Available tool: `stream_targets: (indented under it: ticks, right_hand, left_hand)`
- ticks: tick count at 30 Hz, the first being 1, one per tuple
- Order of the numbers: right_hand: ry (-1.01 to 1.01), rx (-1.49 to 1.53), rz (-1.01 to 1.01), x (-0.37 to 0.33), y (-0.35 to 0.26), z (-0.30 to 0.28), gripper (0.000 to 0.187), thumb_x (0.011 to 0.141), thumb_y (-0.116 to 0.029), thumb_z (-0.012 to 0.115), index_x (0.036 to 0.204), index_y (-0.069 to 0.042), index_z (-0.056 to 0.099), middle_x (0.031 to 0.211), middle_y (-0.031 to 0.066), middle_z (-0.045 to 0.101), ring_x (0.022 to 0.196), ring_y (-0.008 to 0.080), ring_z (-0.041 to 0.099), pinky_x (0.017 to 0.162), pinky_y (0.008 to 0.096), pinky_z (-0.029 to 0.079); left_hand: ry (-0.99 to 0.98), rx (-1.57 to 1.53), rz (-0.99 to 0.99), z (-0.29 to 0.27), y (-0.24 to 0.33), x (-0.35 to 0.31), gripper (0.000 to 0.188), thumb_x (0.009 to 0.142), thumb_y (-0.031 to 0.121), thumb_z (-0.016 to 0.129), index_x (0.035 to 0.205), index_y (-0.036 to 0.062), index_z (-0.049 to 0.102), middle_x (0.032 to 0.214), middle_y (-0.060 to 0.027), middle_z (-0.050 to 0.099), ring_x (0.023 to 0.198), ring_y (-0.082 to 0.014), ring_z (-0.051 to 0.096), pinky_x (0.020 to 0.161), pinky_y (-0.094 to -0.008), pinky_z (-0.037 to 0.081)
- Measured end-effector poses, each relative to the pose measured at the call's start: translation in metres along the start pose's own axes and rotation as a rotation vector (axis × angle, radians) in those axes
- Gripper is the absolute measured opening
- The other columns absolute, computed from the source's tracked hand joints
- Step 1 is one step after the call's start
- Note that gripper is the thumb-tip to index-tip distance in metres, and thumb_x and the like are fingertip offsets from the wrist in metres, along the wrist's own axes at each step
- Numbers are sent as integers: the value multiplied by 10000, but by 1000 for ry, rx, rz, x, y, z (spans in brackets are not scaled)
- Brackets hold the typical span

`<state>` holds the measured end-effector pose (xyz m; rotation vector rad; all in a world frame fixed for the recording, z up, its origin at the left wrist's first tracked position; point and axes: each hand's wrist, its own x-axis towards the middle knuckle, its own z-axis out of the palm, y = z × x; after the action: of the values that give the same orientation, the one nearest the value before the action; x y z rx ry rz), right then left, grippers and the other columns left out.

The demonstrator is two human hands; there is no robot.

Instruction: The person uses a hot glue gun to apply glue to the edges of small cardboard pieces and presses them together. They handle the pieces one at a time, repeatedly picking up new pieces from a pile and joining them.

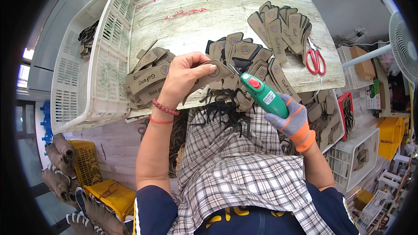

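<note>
My left hand [185, 76] is bare, with beaded and red bands at its wrist. Its thumb and fingers pinch a khaki fabric piece [223, 72] with a dark edge and a small round emblem. In a grey and orange glove, my right hand [292, 119] grips a green handheld electric tool [264, 95] with a red switch. The tool's thin metal tip points at the piece's right end; whether they touch I cannot tell. Similar pieces are heaped at the table's front edge [244, 52] and to the left [150, 76]. Black strips [224, 115] hang over my checked apron [235, 161].
A white crate [98, 61] stands at the table's left. On the worn wooden table [183, 21], another fanned stack [278, 28] lies beside red-handled scissors [315, 61]. A white fan [402, 39] is at right. Yellow crates [85, 161] and brown shoe parts [61, 161] stand lower left.
</note>
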<state>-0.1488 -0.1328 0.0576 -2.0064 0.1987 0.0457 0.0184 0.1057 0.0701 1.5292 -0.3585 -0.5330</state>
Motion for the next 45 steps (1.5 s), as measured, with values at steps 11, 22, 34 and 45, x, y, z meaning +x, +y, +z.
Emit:
stream_targets:
  ticks: [11,22,34,45]
  right_hand:
    - [-32,6,-14,0,-6,-1,609,704,-279,789,1175,15,538,919,85,663,793,87,607,725,249,504]
    - [-46,45,-57,6,-3,5,611,693,-289,796,1162,10,544,966,118,659,851,125,628,749,263,505]
    - [144,-12,-29,4,14,-2,516,735,-252,759,1139,-4,553,853,87,665,710,113,625,647,256,506]
    - [158,79,56,7,16,8,505,737,-250,760,1134,-13,555,824,71,656,657,91,599,587,238,488]
  left_hand:
    - [1,13,4,2,0,2,73,818,58,649,840,-10,633,758,3,627,656,-19,538,601,-169,438]
    - [-102,71,-21,3,-3,0,82,810,48,651,852,-23,640,770,-6,633,662,-37,548,610,-176,446]
    - [583,1073,375,-44,-1,-3,128,766,142,650,833,33,649,850,-98,588,818,-222,554,750,-324,435]
    - [649,422,60,15,-88,84,176,728,151,686,795,26,582,726,-119,615,698,-269,592,671,-374,457]
